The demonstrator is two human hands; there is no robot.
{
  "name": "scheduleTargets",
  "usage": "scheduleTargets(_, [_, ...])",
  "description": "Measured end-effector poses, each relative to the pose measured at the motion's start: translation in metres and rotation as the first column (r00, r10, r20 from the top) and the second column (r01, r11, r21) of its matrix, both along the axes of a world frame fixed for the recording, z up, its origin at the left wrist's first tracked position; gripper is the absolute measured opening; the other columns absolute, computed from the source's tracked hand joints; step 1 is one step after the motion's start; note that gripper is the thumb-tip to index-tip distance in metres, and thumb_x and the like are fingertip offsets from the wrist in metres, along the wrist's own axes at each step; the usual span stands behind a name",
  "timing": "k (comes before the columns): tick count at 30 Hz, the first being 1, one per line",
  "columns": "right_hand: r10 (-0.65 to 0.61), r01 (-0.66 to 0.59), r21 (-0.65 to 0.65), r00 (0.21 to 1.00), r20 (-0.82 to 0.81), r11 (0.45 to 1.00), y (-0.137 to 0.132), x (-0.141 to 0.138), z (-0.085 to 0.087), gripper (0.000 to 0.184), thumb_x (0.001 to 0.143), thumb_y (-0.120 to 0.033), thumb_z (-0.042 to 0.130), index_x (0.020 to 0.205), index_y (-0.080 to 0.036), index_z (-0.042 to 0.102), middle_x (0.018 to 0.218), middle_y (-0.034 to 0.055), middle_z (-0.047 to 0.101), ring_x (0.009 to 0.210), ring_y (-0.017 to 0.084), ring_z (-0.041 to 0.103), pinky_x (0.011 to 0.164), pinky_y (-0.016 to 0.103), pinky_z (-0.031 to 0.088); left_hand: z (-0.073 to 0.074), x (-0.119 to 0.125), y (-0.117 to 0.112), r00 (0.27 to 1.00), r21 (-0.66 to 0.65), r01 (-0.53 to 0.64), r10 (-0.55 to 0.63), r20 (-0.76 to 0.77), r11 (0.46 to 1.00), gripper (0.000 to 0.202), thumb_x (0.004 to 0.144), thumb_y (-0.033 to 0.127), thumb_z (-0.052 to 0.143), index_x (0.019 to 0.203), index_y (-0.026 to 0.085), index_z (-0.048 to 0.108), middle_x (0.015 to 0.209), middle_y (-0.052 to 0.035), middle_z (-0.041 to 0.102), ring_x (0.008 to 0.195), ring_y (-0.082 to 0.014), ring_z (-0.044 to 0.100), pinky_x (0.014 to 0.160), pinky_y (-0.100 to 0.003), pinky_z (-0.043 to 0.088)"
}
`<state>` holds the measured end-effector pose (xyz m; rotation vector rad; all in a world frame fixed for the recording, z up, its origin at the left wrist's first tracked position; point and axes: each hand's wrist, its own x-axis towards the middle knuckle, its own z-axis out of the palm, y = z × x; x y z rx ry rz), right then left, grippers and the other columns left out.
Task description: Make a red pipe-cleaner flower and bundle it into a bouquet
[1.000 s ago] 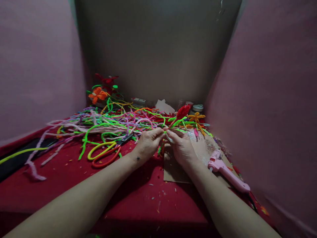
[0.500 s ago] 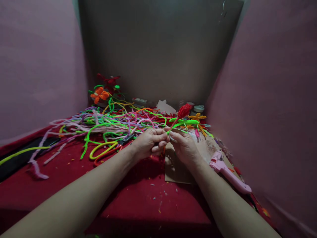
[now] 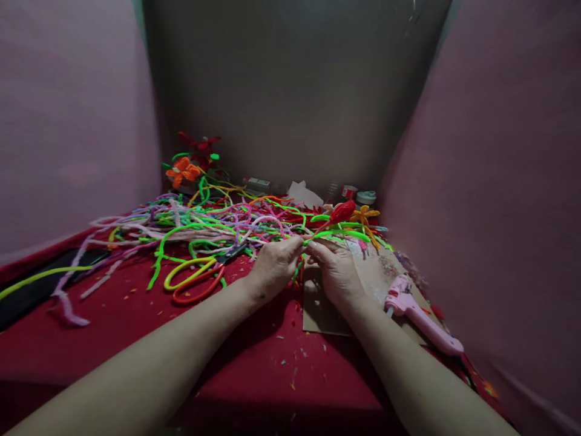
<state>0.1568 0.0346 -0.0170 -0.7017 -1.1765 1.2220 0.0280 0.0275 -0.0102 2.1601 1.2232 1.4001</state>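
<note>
Between my hands is a pipe-cleaner flower [image 3: 341,212] with a red bud and bright green leaves, its head tilted up to the right. My left hand [image 3: 278,261] is closed, thumb and fingers pinching the stem near its lower end. Right beside it, my right hand [image 3: 334,266] pinches the stem at the base of the green leaf [image 3: 340,235]. Both sets of fingertips almost meet, and they hide part of the stem. A bit of green and orange stem shows below the fingers. Scissors [image 3: 197,281] with yellow and red handles lie left of my left hand.
A tangled heap of coloured pipe cleaners [image 3: 218,221] covers the back left. Finished orange flowers [image 3: 182,172] stand behind it. A pink glue gun [image 3: 422,318] lies on the right, by the cardboard [image 3: 324,309]. A black flat object [image 3: 40,287] is at far left.
The red flower has tipped lower and to the right. My left hand has turned, its fingers now curled further under, and more of the scissors' handles shows.
</note>
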Motion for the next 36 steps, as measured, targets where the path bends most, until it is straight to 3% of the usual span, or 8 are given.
scheduleTargets(4, [0.062,-0.061,0.026,0.997,-0.055,0.998,0.001,0.000,0.000,0.012,0.069,-0.022,0.064,0.078,-0.020,0.071,0.079,0.0010,0.068,0.074,0.016,0.059,0.064,0.027,0.045,0.006,0.001,0.000,0.959,-0.316,0.189,-0.106,0.262,0.930,0.016,0.081,0.023,0.051,0.067,0.017,0.056,0.047,0.0062,0.046,0.037,-0.0055,0.040,0.039,-0.017,0.030])
scheduleTargets(7, [0.101,-0.102,-0.004,0.991,-0.088,0.995,0.002,0.002,-0.001,0.014,0.069,-0.024,0.065,0.081,-0.020,0.071,0.079,0.0017,0.069,0.073,0.017,0.061,0.065,0.028,0.046,0.012,-0.001,0.000,0.834,-0.488,0.469,-0.187,0.519,0.736,0.020,0.080,0.030,0.055,0.066,0.016,0.051,0.046,0.0073,0.046,0.029,-0.0030,0.035,0.031,-0.015,0.024])
scheduleTargets(10, [0.176,-0.178,-0.011,0.978,-0.111,0.984,0.002,0.003,0.000,0.014,0.070,-0.024,0.066,0.082,-0.020,0.071,0.080,0.0017,0.069,0.072,0.015,0.061,0.069,0.028,0.047,0.013,-0.005,0.000,0.675,-0.480,0.685,-0.229,0.702,0.548,0.020,0.078,0.032,0.059,0.070,0.015,0.051,0.047,0.0084,0.045,0.027,-0.0004,0.028,0.029,-0.013,0.022])
scheduleTargets(12, [0.208,-0.209,-0.003,0.972,-0.106,0.978,0.003,0.004,0.000,0.015,0.070,-0.024,0.065,0.083,-0.020,0.071,0.079,0.0012,0.069,0.072,0.015,0.061,0.072,0.028,0.046,0.012,-0.007,0.001,0.618,-0.466,0.746,-0.232,0.751,0.477,0.018,0.078,0.031,0.060,0.074,0.015,0.052,0.048,0.0089,0.044,0.027,0.0004,0.025,0.028,-0.012,0.022])
scheduleTargets(14, [0.214,-0.214,0.010,0.973,-0.082,0.977,0.005,0.004,-0.001,0.016,0.071,-0.026,0.065,0.084,-0.020,0.071,0.079,0.0010,0.069,0.072,0.015,0.060,0.072,0.028,0.046,0.011,-0.007,0.002,0.626,-0.476,0.740,-0.228,0.746,0.476,0.018,0.078,0.031,0.060,0.076,0.014,0.054,0.048,0.0084,0.045,0.027,0.0005,0.027,0.028,-0.012,0.022])
scheduleTargets(19, [0.179,-0.176,0.060,0.983,-0.047,0.983,0.008,0.005,-0.005,0.013,0.071,-0.025,0.063,0.081,-0.021,0.071,0.078,0.0006,0.068,0.073,0.016,0.059,0.070,0.028,0.046,0.007,-0.006,0.003,0.733,-0.504,0.629,-0.236,0.638,0.592,0.022,0.078,0.035,0.059,0.079,0.013,0.056,0.050,0.0070,0.048,0.028,-0.0003,0.034,0.029,-0.012,0.022])
scheduleTargets(25, [0.176,-0.176,0.009,0.982,-0.064,0.984,0.007,0.005,-0.006,0.010,0.070,-0.025,0.064,0.075,-0.019,0.069,0.069,-0.0013,0.065,0.060,0.012,0.056,0.060,0.024,0.044,0.010,-0.004,0.001,0.800,-0.507,0.545,-0.235,0.552,0.667,0.027,0.078,0.038,0.058,0.066,0.014,0.051,0.046,0.0074,0.046,0.027,-0.0007,0.033,0.028,-0.013,0.021])
scheduleTargets(36, [0.244,-0.243,0.018,0.966,-0.082,0.970,0.002,0.004,-0.001,0.014,0.071,-0.027,0.063,0.081,-0.019,0.069,0.076,0.0010,0.067,0.066,0.015,0.061,0.059,0.026,0.046,0.008,-0.003,0.001,0.774,-0.483,0.563,-0.222,0.593,0.671,0.025,0.077,0.038,0.059,0.070,0.014,0.053,0.043,0.0084,0.045,0.026,-0.0016,0.031,0.028,-0.014,0.020])
